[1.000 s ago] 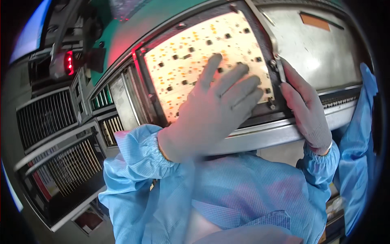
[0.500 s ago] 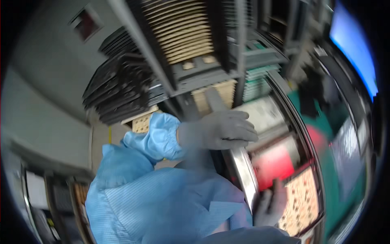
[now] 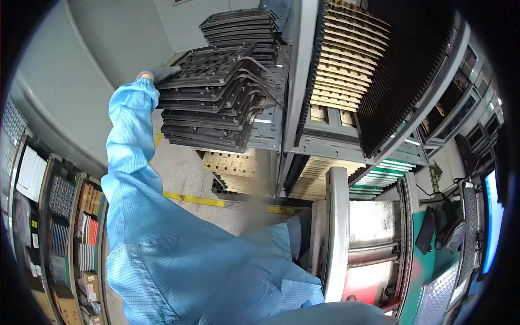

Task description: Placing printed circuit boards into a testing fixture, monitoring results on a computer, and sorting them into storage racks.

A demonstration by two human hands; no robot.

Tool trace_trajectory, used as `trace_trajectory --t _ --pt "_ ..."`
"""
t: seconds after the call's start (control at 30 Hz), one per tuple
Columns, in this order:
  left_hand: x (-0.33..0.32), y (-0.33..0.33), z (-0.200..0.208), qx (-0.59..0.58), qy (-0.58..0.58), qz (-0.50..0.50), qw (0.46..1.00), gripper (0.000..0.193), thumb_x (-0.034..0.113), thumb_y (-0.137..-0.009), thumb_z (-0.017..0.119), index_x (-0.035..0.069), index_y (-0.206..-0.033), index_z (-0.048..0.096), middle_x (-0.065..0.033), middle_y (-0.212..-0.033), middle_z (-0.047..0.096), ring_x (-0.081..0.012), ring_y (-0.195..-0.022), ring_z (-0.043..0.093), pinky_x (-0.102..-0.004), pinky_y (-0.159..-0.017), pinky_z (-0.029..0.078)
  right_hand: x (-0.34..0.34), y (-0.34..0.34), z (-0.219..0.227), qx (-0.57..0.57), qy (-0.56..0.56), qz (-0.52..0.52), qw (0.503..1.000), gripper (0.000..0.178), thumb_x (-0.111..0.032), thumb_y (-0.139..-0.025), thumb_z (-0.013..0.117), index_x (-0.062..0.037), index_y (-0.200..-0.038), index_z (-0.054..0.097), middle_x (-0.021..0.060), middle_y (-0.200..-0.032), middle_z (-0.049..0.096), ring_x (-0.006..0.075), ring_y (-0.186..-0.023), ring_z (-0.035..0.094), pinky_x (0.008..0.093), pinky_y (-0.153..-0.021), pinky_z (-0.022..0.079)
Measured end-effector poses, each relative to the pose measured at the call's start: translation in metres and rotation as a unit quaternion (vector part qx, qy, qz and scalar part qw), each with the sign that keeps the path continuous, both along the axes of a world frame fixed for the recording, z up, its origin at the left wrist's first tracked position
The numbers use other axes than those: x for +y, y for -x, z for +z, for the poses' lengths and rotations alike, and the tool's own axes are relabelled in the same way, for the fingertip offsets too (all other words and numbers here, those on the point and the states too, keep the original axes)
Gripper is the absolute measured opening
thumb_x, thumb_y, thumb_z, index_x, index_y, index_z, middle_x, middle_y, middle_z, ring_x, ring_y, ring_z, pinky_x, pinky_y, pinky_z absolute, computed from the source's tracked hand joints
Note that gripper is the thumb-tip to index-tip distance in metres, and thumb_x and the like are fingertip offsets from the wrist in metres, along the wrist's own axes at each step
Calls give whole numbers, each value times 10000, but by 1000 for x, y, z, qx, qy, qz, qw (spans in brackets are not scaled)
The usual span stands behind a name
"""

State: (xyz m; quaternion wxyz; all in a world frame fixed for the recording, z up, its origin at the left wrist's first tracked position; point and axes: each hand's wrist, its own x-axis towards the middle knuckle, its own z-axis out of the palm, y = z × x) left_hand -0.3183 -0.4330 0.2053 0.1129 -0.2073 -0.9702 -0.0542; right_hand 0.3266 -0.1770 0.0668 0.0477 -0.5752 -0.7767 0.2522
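Left hand (image 3: 160,73), gloved in grey, has moved from beside the metal rail (image 3: 337,227), where it was half a second ago, to the front stack of black frames. It now lies at the left edge of the top frame (image 3: 211,64), fingers extended over the edge; whether it grips cannot be told. The left sleeve (image 3: 130,141) is stretched out toward the stack. View has swung left since the previous frame; the right hand, then beside the lit board, cannot now be made out, and that board is no longer seen.

Front stack (image 3: 203,127) sits left of the rack post (image 3: 299,70), its frames unevenly aligned. Rear stack (image 3: 238,24) stands just behind. Pale boards (image 3: 346,65) fill slots in the rack; green boards (image 3: 379,179) sit lower right. Below the front stack, a pale pile (image 3: 233,162) is partly covered.

Rack post stands between the front stack and the conveyor (image 3: 371,222). Yellow tape (image 3: 195,200) crosses the floor (image 3: 184,176). Shelves (image 3: 76,222) line the far left. A blurred grey band obscures part of the floor.
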Motion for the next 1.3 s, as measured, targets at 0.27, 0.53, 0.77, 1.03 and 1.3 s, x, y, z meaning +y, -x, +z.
trace_trajectory --t 0.27,0.53,0.77,1.03,1.3 --pt "-47 94 -33 -133 -68 165 975 760 639 -838 566 50 -1317 547 -188 -1278 587 -335 -1155 572 -408 -1002 398 21 3 -40 84 53 -80 992 518 -393 -958 489 6 -1286 526 272 -1161 601 388 -1069 591 421 -914 468" --pt "-95 70 -33 28 -198 32 979 535 484 -890 576 -1 -1092 681 -167 -984 690 -317 -983 646 -378 -824 486 11 55 -38 228 -106 25 968 396 -227 -936 545 41 -1227 574 236 -1089 629 378 -1008 603 423 -839 468" --pt "-108 -54 -85 -120 -737 -117 655 465 262 -995 423 100 -1431 426 -35 -1450 431 -153 -1249 484 -297 -973 405 -2 76 -12 255 -100 45 961 389 -145 -961 510 47 -1298 530 175 -1236 608 234 -1151 565 325 -1005 402" --pt "-102 -168 -150 -188 -824 -190 500 459 314 -985 468 28 -1343 485 -101 -1290 570 -220 -1176 552 -363 -1021 431 -27 104 3 450 149 168 864 375 -45 -897 587 58 -1256 543 159 -1197 602 200 -1104 572 314 -951 448" --pt "11 -201 -178 -425 -738 -308 424 414 338 -964 526 52 -1264 529 -117 -1243 582 -212 -1134 563 -368 -973 464 -40 150 29 456 189 359 792 681 -349 -889 639 5 -1413 386 190 -1322 521 272 -1229 504 326 -1034 374"
